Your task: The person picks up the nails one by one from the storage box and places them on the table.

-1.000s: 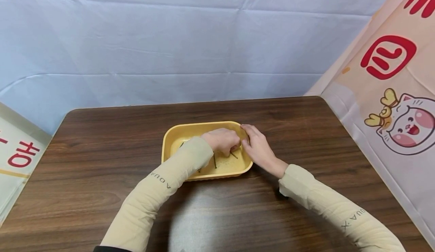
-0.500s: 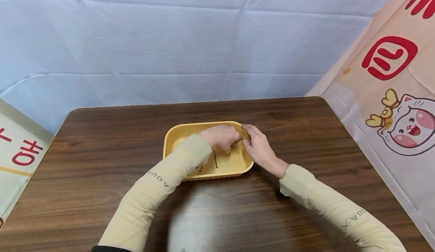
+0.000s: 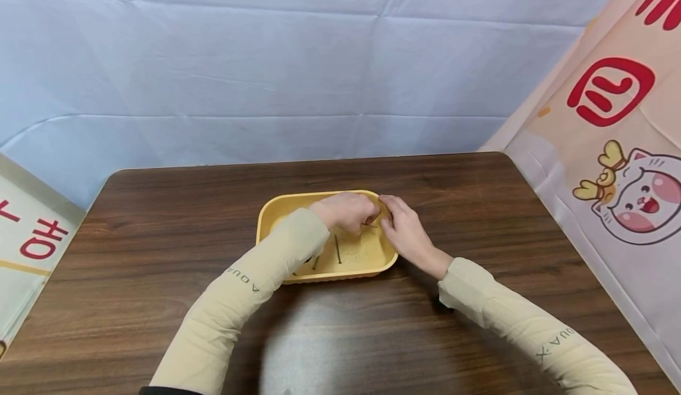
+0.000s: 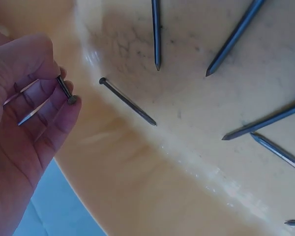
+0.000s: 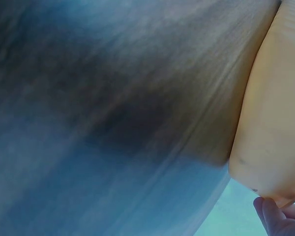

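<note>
My left hand (image 3: 348, 211) reaches into a yellow plastic tray (image 3: 340, 276) near its right end. In the left wrist view its thumb and fingertip pinch a dark nail (image 4: 66, 89), flat head outward. Silvery pointed pieces, like nail tips, show across the palm behind it. A loose nail (image 4: 128, 102) lies just beside the fingertips, along the edge of the tray's floor. My right hand (image 3: 409, 232) rests against the tray's right rim, thumb on the inner side and fingers along the edge. In the right wrist view, this hand's fingertips (image 5: 270, 211) meet the tray's corner.
Several more nails lie scattered in the tray, one (image 3: 337, 249) near its middle and another (image 3: 315, 262) by the near wall. The tray stands on a dark wood-grain table (image 3: 186, 217). A pale cloth (image 3: 255, 64) hangs behind, and a printed banner (image 3: 612, 146) on the right.
My left hand has shifted slightly toward the tray's far side, its forearm swinging a little left and uncovering nails by the near wall. My right hand keeps its place at the rim.
</note>
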A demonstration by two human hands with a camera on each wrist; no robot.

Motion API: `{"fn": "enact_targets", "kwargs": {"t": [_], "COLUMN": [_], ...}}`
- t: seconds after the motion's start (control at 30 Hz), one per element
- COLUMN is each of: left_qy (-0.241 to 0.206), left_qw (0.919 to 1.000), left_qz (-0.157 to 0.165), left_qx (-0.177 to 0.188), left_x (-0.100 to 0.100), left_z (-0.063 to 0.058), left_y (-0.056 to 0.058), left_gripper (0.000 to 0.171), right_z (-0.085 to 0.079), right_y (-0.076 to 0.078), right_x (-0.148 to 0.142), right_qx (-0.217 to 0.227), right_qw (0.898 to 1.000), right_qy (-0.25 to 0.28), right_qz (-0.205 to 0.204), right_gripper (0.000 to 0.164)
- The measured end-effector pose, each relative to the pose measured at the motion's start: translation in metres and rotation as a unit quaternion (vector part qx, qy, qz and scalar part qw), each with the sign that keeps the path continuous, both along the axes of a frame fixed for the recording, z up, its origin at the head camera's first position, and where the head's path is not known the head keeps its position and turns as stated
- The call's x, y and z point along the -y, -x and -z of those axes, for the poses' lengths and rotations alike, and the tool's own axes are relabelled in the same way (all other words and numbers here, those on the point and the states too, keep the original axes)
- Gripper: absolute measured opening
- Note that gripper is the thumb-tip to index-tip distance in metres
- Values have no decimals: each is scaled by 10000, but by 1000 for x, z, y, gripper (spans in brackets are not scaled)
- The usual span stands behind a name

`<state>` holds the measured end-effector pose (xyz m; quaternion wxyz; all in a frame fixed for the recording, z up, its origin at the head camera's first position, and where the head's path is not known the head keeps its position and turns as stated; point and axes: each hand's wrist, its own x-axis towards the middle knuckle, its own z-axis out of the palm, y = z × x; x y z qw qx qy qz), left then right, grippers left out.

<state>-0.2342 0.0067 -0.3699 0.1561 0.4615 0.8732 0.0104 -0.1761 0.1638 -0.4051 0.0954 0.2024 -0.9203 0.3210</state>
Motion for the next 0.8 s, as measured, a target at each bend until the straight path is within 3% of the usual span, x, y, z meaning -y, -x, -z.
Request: {"fn": "enact_targets", "kwargs": {"t": [0.3,0.8], "left_qy": [24,-148], "left_qw": [9999,9998], "left_qz": [-57,-95], "left_qx": [130,-134], "left_x": [3,7], "left_z": [-7,-18], "left_y": [0,2], "left_gripper": [26,25], "right_z": [0,-1], "right_y": [0,-1], "right_x": [0,0], "right_qx": [68,31], "right_qw": [9999,10000], "right_qy": [-59,-38], "right_qz": [53,52], "right_gripper": [42,41]}}
